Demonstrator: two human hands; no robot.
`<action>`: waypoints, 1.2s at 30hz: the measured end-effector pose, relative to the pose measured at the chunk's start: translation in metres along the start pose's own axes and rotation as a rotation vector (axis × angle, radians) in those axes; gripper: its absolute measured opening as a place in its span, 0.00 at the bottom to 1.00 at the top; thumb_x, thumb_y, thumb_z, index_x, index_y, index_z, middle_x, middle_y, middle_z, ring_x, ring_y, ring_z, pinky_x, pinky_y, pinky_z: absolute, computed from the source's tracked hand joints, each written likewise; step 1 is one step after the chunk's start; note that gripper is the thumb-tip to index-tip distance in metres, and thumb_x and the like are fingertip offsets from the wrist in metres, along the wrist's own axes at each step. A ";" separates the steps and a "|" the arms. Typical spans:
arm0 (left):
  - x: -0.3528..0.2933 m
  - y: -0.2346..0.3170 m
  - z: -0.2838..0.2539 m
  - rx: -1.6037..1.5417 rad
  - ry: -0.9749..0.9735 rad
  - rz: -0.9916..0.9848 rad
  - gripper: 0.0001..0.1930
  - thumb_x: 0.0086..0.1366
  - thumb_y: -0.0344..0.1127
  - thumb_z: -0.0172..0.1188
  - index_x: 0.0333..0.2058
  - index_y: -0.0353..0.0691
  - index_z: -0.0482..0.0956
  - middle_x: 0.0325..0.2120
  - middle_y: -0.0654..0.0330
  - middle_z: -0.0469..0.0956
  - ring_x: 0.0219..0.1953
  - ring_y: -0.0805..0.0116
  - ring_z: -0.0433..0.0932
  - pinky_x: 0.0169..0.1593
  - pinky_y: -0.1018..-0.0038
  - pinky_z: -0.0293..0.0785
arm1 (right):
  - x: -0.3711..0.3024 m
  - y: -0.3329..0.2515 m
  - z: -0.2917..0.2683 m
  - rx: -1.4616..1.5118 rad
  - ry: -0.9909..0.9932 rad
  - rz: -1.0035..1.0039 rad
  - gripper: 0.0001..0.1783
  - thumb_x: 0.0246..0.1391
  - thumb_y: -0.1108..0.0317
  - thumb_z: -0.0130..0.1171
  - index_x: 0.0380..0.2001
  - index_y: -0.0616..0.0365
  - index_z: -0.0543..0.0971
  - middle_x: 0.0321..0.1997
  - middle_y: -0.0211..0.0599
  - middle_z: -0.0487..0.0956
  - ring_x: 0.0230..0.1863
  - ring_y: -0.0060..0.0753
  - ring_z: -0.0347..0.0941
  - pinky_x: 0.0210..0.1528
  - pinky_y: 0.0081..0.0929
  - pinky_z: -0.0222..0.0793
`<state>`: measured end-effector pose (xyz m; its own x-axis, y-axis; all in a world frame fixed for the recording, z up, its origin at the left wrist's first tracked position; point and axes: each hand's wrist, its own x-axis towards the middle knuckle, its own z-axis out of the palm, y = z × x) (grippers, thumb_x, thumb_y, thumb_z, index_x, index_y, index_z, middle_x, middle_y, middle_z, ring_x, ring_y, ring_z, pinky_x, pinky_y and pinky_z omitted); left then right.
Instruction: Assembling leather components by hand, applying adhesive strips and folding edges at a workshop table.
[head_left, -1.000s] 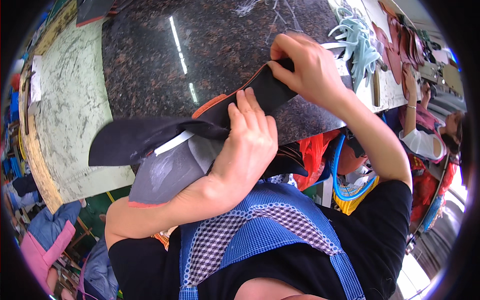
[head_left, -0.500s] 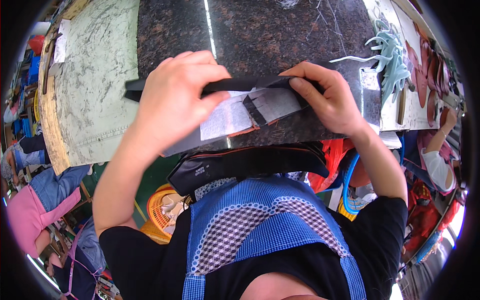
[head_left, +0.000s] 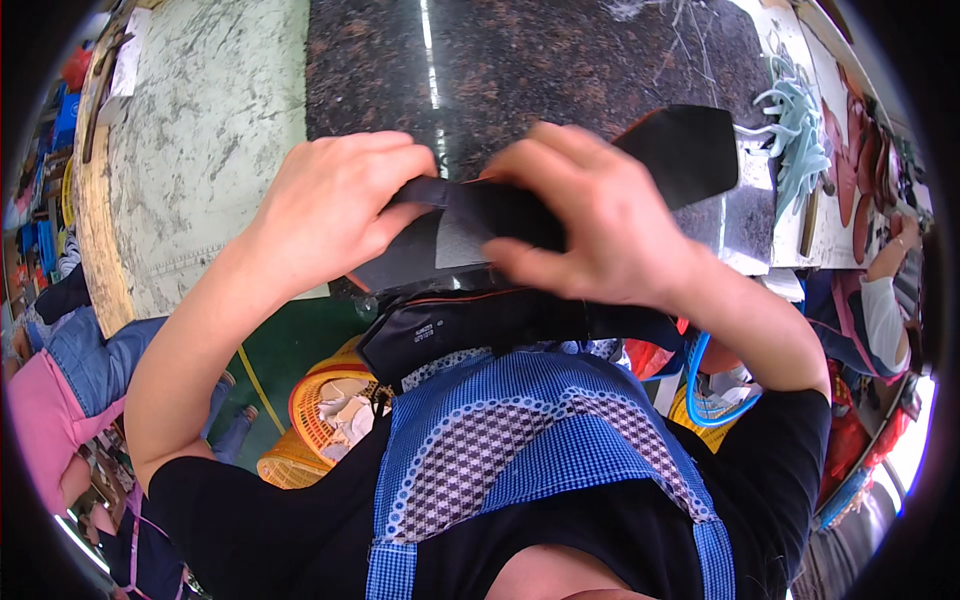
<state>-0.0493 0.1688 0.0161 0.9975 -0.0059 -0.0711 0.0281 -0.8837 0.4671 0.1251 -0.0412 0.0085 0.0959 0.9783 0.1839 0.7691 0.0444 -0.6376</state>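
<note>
A black leather piece with a pale grey backing is held folded over the near edge of a dark speckled stone slab. My left hand pinches its left part between thumb and fingers. Round the middle of the piece closes my right hand, smeared by motion, its thumb on the near side. The free end of the leather sticks out past the right hand toward the far right. Another black leather piece with an orange-red edge lies at my lap, below the slab.
Left of the slab lies a scuffed pale board with a wooden edge. Light blue-green strips are heaped on the right, beside brown leather pieces. An orange basket of scraps stands below left. Other people are at both sides.
The leather piece has been turned, so its free end now points right instead of left. My right hand has shifted left to its middle, and most of the grey backing is now covered.
</note>
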 end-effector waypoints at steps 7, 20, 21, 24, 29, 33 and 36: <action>-0.035 -0.015 -0.006 0.294 0.056 0.204 0.13 0.53 0.29 0.67 0.40 0.40 0.86 0.32 0.62 0.79 0.37 0.61 0.84 0.39 0.66 0.82 | -0.006 -0.002 0.023 -0.146 -0.113 -0.179 0.38 0.48 0.69 0.68 0.66 0.60 0.78 0.65 0.38 0.78 0.52 0.42 0.74 0.59 0.37 0.76; -0.066 -0.030 -0.014 0.458 0.115 0.358 0.29 0.49 0.36 0.65 0.53 0.42 0.86 0.47 0.57 0.78 0.52 0.55 0.79 0.60 0.57 0.77 | 0.020 -0.016 0.011 -0.230 -0.331 -0.311 0.35 0.42 0.73 0.68 0.60 0.55 0.84 0.69 0.24 0.80 0.45 0.36 0.76 0.48 0.34 0.80; -0.070 -0.020 -0.016 0.389 0.050 0.265 0.31 0.45 0.36 0.69 0.53 0.39 0.85 0.48 0.55 0.78 0.54 0.53 0.79 0.60 0.56 0.76 | 0.010 -0.010 0.008 -0.232 -0.332 -0.304 0.35 0.42 0.73 0.68 0.60 0.55 0.84 0.69 0.24 0.80 0.45 0.36 0.76 0.48 0.34 0.80; -0.058 0.011 -0.005 0.189 0.006 0.100 0.32 0.45 0.36 0.77 0.50 0.30 0.81 0.52 0.51 0.77 0.56 0.49 0.77 0.60 0.56 0.75 | -0.013 0.008 -0.007 -0.256 -0.161 -0.293 0.24 0.44 0.68 0.67 0.49 0.57 0.87 0.56 0.28 0.86 0.44 0.34 0.79 0.45 0.32 0.81; -0.031 0.034 0.038 -0.070 0.176 0.135 0.26 0.54 0.35 0.76 0.51 0.30 0.81 0.53 0.51 0.77 0.56 0.50 0.78 0.58 0.59 0.79 | -0.003 0.003 -0.005 -0.058 -0.104 -0.136 0.11 0.52 0.73 0.66 0.40 0.61 0.85 0.44 0.40 0.87 0.45 0.47 0.83 0.46 0.38 0.81; -0.025 0.040 0.042 -0.070 0.284 0.126 0.27 0.54 0.36 0.77 0.52 0.32 0.82 0.51 0.53 0.79 0.53 0.49 0.79 0.57 0.58 0.79 | -0.004 0.004 -0.002 0.078 -0.053 -0.003 0.06 0.63 0.72 0.62 0.42 0.60 0.83 0.39 0.45 0.85 0.44 0.54 0.82 0.45 0.46 0.78; -0.011 0.038 0.041 -0.194 0.282 0.070 0.27 0.54 0.36 0.77 0.51 0.32 0.82 0.51 0.53 0.79 0.53 0.50 0.79 0.56 0.59 0.79 | 0.001 -0.003 -0.011 0.149 -0.091 0.143 0.07 0.65 0.72 0.61 0.44 0.59 0.83 0.38 0.47 0.84 0.43 0.55 0.82 0.44 0.47 0.77</action>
<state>-0.0614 0.1163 -0.0021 0.9754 0.0903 0.2011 -0.0562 -0.7800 0.6232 0.1301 -0.0425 0.0190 0.1350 0.9906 0.0200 0.6494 -0.0732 -0.7569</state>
